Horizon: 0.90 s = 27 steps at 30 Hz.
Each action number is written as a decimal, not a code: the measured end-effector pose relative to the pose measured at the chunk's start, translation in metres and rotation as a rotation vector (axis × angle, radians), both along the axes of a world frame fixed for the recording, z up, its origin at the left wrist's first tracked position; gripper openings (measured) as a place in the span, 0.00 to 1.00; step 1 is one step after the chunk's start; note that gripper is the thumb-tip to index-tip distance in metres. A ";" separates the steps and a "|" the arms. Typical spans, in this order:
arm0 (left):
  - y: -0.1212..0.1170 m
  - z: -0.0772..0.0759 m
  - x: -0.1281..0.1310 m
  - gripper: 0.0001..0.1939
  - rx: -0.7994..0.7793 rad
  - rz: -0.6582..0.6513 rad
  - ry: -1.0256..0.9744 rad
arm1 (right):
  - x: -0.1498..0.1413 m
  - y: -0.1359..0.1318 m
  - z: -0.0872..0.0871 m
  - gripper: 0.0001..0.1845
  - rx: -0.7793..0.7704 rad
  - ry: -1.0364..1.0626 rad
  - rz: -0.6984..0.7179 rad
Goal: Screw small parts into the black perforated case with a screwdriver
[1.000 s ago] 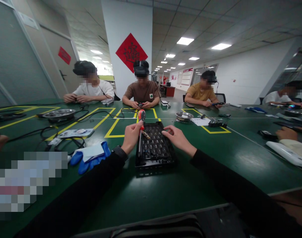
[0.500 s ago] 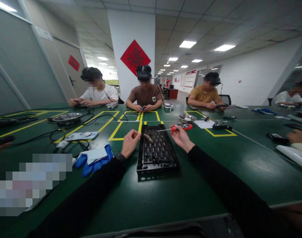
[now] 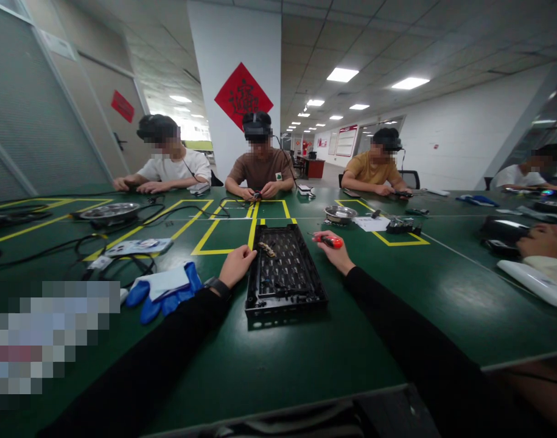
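Note:
A shallow black plastic casing (image 3: pixel 287 299) lies open side up on the green table in front of me. Small loose dark parts and a small brownish-gold piece (image 3: pixel 266 249) rest inside it. At its left rim is my left hand (image 3: pixel 236 266), fingers curled closed against the edge. My right hand (image 3: pixel 335 254), just right of the casing, is wrapped round a screwdriver (image 3: pixel 332 241) with a red and black handle. Its shaft points left, toward the casing's far right corner, and is hard to make out.
Blue gloves (image 3: pixel 168 298) with a white cloth lie left of my forearm, near cables and a flat pale packet (image 3: pixel 139 246). Metal bowls (image 3: pixel 339 214) stand farther off, beside a white paper (image 3: pixel 369 224) and black parts (image 3: pixel 402 225). Several people sit around the table.
My left hand has come down to the casing's left rim. My right hand has turned the screwdriver, so less of its shaft shows. The view has shifted slightly.

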State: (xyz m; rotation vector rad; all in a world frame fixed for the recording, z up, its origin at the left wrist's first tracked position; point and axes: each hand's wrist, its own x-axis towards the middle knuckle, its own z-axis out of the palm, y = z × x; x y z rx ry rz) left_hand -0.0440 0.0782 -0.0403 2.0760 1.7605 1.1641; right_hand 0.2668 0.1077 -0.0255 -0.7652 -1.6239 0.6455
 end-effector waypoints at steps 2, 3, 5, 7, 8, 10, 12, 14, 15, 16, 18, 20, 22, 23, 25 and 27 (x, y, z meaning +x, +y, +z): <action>-0.001 0.001 0.001 0.16 -0.005 0.003 0.025 | 0.004 -0.005 0.002 0.10 0.106 -0.249 0.024; -0.001 0.002 0.001 0.16 -0.009 0.003 0.033 | 0.005 -0.008 0.003 0.10 0.138 -0.346 0.038; -0.001 0.002 0.002 0.16 -0.019 0.001 0.043 | 0.005 -0.011 0.004 0.11 0.149 -0.478 0.061; -0.001 0.003 0.002 0.16 -0.029 0.000 0.047 | 0.005 -0.014 0.005 0.13 0.127 -0.549 0.067; -0.001 0.003 0.002 0.16 -0.032 0.001 0.047 | 0.005 -0.014 0.005 0.14 0.115 -0.567 0.069; -0.002 0.003 0.002 0.16 -0.031 0.003 0.048 | 0.004 -0.015 0.005 0.15 0.100 -0.578 0.080; -0.002 0.003 0.002 0.16 -0.030 0.004 0.048 | 0.003 -0.015 0.004 0.14 0.098 -0.569 0.101; -0.002 0.003 0.001 0.16 -0.029 0.000 0.048 | 0.003 -0.014 0.004 0.12 0.104 -0.548 0.121; -0.002 0.004 0.001 0.16 -0.029 -0.001 0.048 | 0.003 -0.014 0.003 0.11 0.110 -0.535 0.127; -0.003 0.004 0.001 0.16 -0.028 -0.002 0.048 | 0.002 -0.013 0.003 0.11 0.114 -0.521 0.130; -0.003 0.004 0.002 0.16 -0.028 -0.005 0.051 | 0.002 -0.011 0.001 0.12 0.106 -0.496 0.129; -0.004 0.005 0.002 0.16 -0.025 -0.005 0.050 | 0.003 -0.009 -0.002 0.15 0.089 -0.475 0.113; -0.005 0.005 0.002 0.16 -0.023 -0.004 0.047 | 0.003 -0.007 -0.004 0.16 0.070 -0.452 0.091; -0.005 0.005 0.003 0.16 -0.026 -0.003 0.046 | 0.004 -0.006 -0.005 0.16 0.059 -0.442 0.083; -0.005 0.005 0.003 0.16 -0.035 -0.003 0.046 | 0.005 -0.004 -0.007 0.16 0.029 -0.412 0.073; -0.005 0.005 0.002 0.16 -0.038 -0.004 0.042 | 0.006 -0.002 -0.008 0.16 -0.008 -0.378 0.064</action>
